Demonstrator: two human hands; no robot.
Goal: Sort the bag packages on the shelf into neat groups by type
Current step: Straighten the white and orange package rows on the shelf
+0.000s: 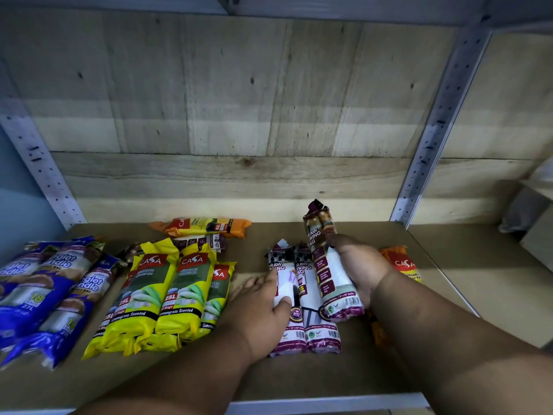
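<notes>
The right hand [357, 266] grips a white drawstring pack [332, 265], tilted up off the shelf [344, 375] at center right. Just left, two matching packs [303, 301] lie side by side; the left hand [263, 307] rests on the left one, fingers fairly straight. Yellow packs [167, 295] lie left of center, blue packs [45, 289] far left. An orange pack [206, 226] lies at the back, another [402, 263] right of the right hand.

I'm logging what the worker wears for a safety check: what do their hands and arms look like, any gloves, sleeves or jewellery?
Both hands are bare: no gloves on the left hand or the right hand. Both forearms are uncovered as far as the picture shows, no sleeves in view. No watch, ring or bracelet shows.
</notes>
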